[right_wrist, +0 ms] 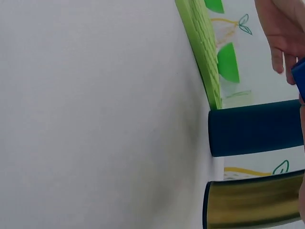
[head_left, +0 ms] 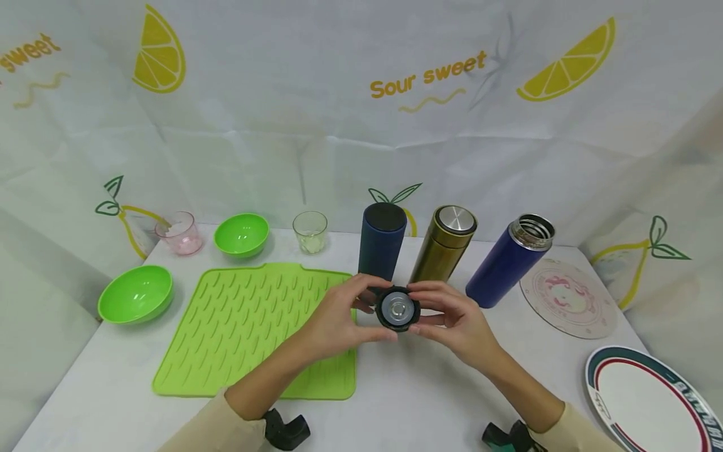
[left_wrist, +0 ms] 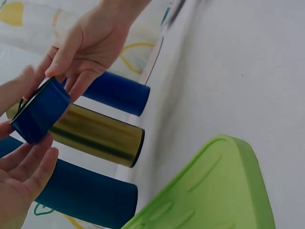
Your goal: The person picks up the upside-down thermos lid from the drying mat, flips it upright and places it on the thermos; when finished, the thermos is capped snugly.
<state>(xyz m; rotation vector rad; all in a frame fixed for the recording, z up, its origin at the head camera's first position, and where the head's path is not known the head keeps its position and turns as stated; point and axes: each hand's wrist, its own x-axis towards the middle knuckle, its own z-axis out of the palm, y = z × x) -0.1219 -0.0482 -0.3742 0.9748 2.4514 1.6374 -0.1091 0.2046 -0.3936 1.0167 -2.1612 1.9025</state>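
Printed on the white backdrop cloth (head_left: 316,144) behind the counter (head_left: 418,395) are the orange words "Sour sweet" with yellow lemon slices; a cut-off "sweet" shows again at the far left. No brand can be read on the flasks.

Both hands are clamped on one thing: a round dark blue flask cap with a metal centre (head_left: 398,308), held up above the counter in front of the flasks. The left hand (head_left: 339,317) pinches its left side and the right hand (head_left: 454,320) pinches its right side. The left wrist view shows the cap's blue outer wall (left_wrist: 40,113) between the fingers.

Just behind the cap stand three tall flasks in a row: a dark teal one with its cap on (head_left: 382,242), a gold metal one with a silver top (head_left: 444,245), and a blue one, uncapped, with its steel mouth bare (head_left: 511,260).

A lime green ribbed silicone mat (head_left: 248,326) lies left of the hands, its near edge well back from the counter's front edge. Two lime green bowls (head_left: 135,294) (head_left: 242,235), a pink glass (head_left: 179,233) and a clear glass (head_left: 310,231) stand near the back and left edges. A round pink patterned coaster (head_left: 567,298) lies right of the blue flask; a white plate with a red and green rim (head_left: 649,402) overhangs the picture's right corner. Bare counter lies in front of the hands.
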